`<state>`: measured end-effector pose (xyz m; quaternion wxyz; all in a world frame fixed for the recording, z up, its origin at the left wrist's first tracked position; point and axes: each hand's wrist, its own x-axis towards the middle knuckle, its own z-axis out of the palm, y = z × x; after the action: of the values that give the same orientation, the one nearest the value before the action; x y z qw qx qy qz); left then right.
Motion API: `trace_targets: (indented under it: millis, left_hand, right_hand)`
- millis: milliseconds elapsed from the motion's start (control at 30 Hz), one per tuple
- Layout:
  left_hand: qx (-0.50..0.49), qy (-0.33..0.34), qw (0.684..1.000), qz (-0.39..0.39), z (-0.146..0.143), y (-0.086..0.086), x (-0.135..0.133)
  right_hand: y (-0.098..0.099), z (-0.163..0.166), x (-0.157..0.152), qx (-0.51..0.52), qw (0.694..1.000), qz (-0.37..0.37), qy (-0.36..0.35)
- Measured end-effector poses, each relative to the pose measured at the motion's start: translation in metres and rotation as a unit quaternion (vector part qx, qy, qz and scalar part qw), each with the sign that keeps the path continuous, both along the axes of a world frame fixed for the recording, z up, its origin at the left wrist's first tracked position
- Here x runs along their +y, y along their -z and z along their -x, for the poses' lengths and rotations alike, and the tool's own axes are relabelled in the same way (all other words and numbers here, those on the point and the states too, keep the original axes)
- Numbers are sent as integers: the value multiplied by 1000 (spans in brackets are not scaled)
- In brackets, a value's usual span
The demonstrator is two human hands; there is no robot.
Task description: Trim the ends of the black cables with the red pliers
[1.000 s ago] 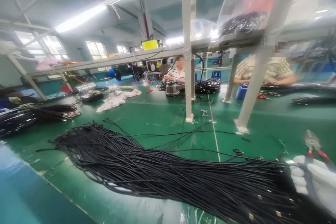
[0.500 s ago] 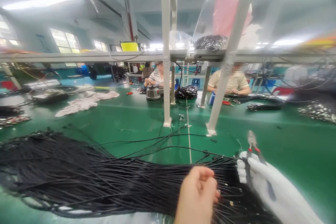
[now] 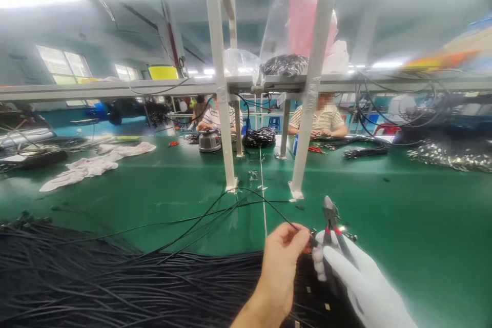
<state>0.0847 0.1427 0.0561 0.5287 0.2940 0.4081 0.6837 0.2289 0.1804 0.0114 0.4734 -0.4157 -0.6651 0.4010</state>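
My bare left hand (image 3: 282, 261) pinches a thin black cable (image 3: 280, 213) close to its end, just above the pile. Beside it, touching or nearly so, is my right hand (image 3: 355, 271) in a white glove. That hand is wrapped round a pair of cutting pliers (image 3: 331, 220) with red and dark handles, jaws pointing up and away. Whether the gloved fingers also grip the cable's end I cannot tell. Below both hands lies a thick bundle of black cables (image 3: 154, 292), spread across the near side of the table.
White shelf posts (image 3: 223, 128) stand on the green table (image 3: 184, 179) ahead. A white cloth (image 3: 96, 164) lies at left, a grey round device (image 3: 209, 141) farther back. Coiled black cables (image 3: 259, 137) sit behind the posts. A person in a striped top (image 3: 319, 120) works across the table.
My left hand, earlier over the bundle with curled fingers, has moved up beside the gloved hand and taken hold of a cable. The view has swung right.
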Motion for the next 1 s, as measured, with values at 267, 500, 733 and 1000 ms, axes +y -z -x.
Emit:
trace_targets:
  millis: [267, 500, 733, 1000]
  left_hand:
    - [-2, -52, 999, -3, 37, 7, -2]
    - [17, -57, 998, -19, 39, 10, -3]
    - [8, -62, 998, -21, 38, 7, -3]
    - [25, -62, 998, -20, 35, 9, -2]
  right_hand:
    - [-4, -14, 15, -353, 807, -441, 171]
    - [-13, -3, 5, -424, 730, -498, 199]
    - [8, 4, 2, -413, 763, -449, 215]
    - [1, 7, 2, -401, 762, -469, 199]
